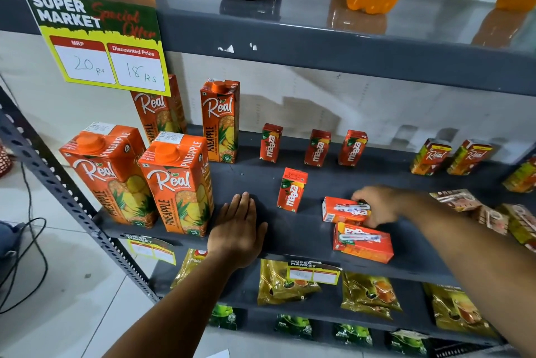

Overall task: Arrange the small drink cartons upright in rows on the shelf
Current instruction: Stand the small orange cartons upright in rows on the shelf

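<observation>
Three small red Maaza cartons stand upright in a back row (271, 142) on the grey shelf (290, 236). A fourth small carton (291, 189) stands upright in front of them. Two more lie flat: one carton (343, 209) under the fingers of my right hand (380, 204), which grips its right end, and another flat carton (364, 241) just in front, near the shelf edge. My left hand (237, 227) rests flat, palm down, on the shelf's front edge, holding nothing.
Large Real pineapple cartons (177, 183) stand at the left of the shelf. Small Real cartons (430, 156) stand at the back right, with fallen packs (455, 199) beside my right forearm. A price sign (98, 41) hangs from the upper shelf. Yellow pouches (284, 282) fill the shelf below.
</observation>
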